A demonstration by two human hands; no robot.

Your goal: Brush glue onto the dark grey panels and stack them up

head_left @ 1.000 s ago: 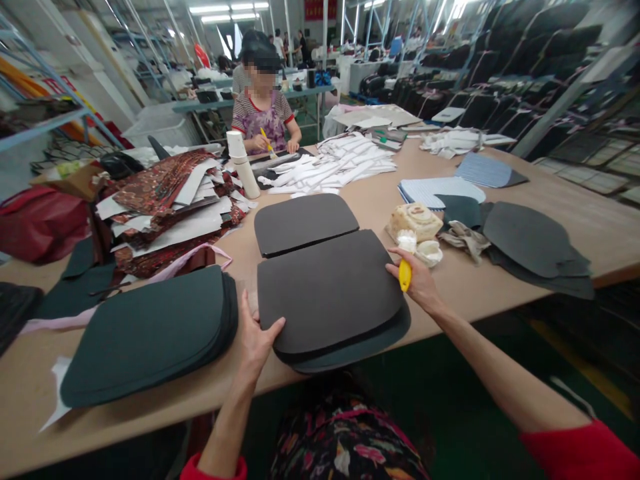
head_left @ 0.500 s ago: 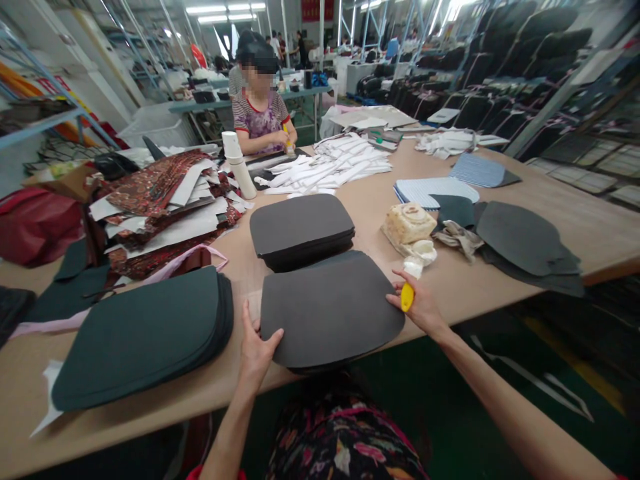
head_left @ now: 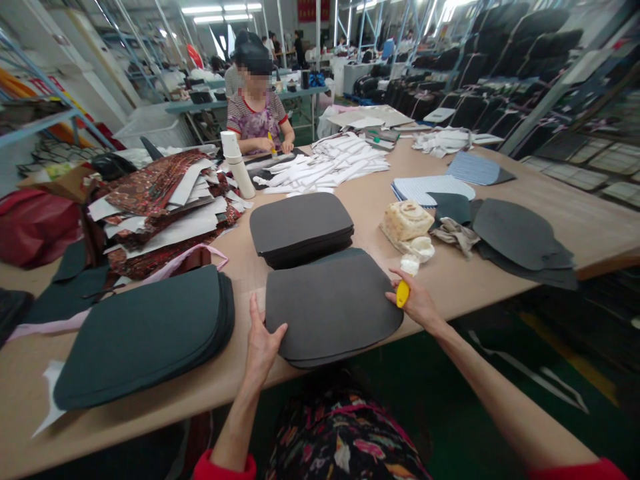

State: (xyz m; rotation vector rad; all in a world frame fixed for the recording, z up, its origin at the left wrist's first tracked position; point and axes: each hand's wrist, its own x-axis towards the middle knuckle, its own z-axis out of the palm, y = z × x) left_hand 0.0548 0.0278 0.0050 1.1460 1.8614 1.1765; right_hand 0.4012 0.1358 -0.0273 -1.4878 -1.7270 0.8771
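Observation:
A rounded dark grey panel (head_left: pixel 333 310) lies on top of a stack near the table's front edge. Along its left edge rests my left hand (head_left: pixel 263 343), thumb and fingers spread, the thumb at the panel's corner. My right hand (head_left: pixel 421 305) is closed around the yellow handle of a brush (head_left: pixel 403 293) and touches the panel's right edge. The brush's pale end points away from me, close to a whitish crusted container (head_left: pixel 407 221). Just behind lies another stack of grey panels (head_left: pixel 303 223). To the left is a stack of dark green panels (head_left: pixel 145 333).
Patterned fabric and white pieces (head_left: pixel 160 200) are heaped at the left, beside a white bottle (head_left: pixel 239 167). Across the table (head_left: pixel 510 267) a co-worker (head_left: pixel 257 117) handles a yellow brush near white strips (head_left: pixel 330 163). More grey pieces (head_left: pixel 517 233) lie at the right.
My left hand has shifted slightly right against the panel's edge, and the top panel's left edge sits a little further right. The co-worker's brush has moved left.

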